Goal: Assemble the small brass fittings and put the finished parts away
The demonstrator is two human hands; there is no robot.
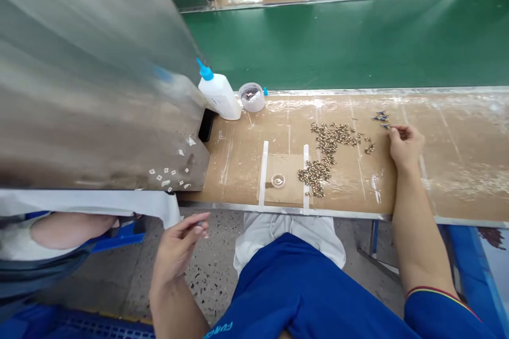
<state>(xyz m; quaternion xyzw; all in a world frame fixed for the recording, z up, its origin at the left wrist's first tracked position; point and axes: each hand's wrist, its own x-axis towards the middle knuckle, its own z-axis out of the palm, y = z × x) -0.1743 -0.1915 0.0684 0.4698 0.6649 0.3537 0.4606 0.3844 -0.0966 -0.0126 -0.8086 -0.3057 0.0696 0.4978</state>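
My left hand (pixel 181 246) is off the front edge of the bench, its thumb and fingers closed on a small dark-blue piece (pixel 200 223). At the right, my right hand (pixel 406 148) rests at the bench top, thumb and forefinger pinched at the tip of a thin dark-blue piece. Just beyond those fingertips lies a little group of similar dark-blue pieces (pixel 382 116). To the left of my right hand spread several small brass-coloured parts (pixel 328 143) in loose heaps. A small round clear dish (pixel 278 180) sits on a cardboard patch (pixel 286 161) between two white tape strips.
A white bottle with a blue nozzle (pixel 220 96) stands beside a tape roll (pixel 252 97) holding scraps. A metal housing (pixel 99 90) rises at left, and a green belt (pixel 338 42) runs behind the bench. Another person's arm (pixel 75 230) is at lower left; hands show across the belt.
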